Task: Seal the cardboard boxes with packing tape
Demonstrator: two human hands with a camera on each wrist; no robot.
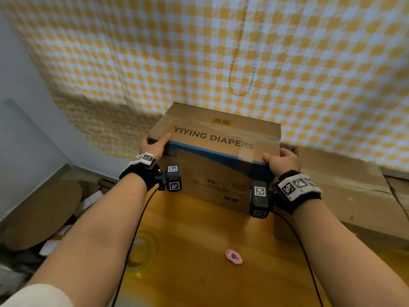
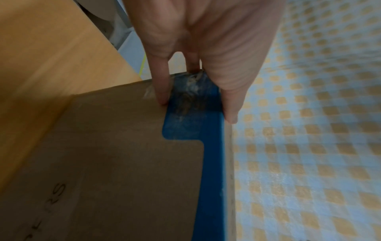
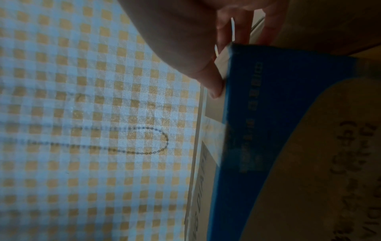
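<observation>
A brown cardboard box (image 1: 217,134) printed "YIYING DIAPERS", with a blue band along its near top edge, stands at the far end of the wooden table (image 1: 210,284). Shiny clear tape strips cross its closed top. My left hand (image 1: 155,145) grips the near left top corner, thumb on the top face and fingers down the side. My right hand (image 1: 282,160) grips the near right top corner the same way. The left wrist view shows that hand (image 2: 195,48) pinching the blue edge of the box (image 2: 123,163). A clear tape roll (image 1: 141,251) lies near my left forearm.
A small pink cutter (image 1: 234,257) lies on the table near its front. More brown cardboard (image 1: 343,185) sits to the right of the box. A yellow-and-white checked curtain (image 1: 221,52) hangs close behind. Cardboard and papers (image 1: 44,218) clutter the floor at left.
</observation>
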